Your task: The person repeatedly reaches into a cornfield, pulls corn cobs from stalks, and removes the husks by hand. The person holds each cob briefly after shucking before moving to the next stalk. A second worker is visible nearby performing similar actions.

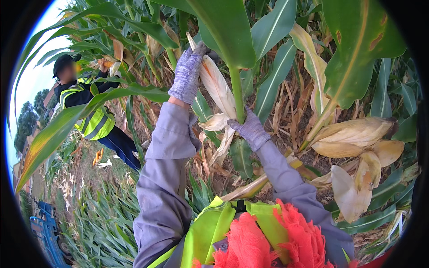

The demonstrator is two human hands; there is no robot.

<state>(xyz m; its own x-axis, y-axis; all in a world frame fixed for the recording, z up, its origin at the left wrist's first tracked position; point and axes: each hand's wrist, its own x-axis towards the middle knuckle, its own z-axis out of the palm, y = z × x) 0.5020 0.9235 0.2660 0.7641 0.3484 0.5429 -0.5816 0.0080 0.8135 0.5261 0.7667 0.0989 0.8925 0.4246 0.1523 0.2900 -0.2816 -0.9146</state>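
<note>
A maize ear (217,85) in a pale dry husk stands tilted beside a green maize stalk (237,95). My left hand (188,72), in a grey-purple knitted glove, grips the ear's upper end, and its fingertips are partly hidden behind the husk. Lower down, my right hand (252,130), gloved alike, holds the stalk by the ear's base; some of its fingers are out of sight behind the stalk. Loose husk leaves (214,122) flare out at that base. A broad green leaf (223,30) hangs over the top of the stalk.
Another husked ear (355,135) juts out at right, with peeled husks (357,187) below it. A person in a yellow safety vest (97,125) handles an ear at left. Yellow cobs (98,156) lie on the ground. A blue machine (47,231) stands at lower left.
</note>
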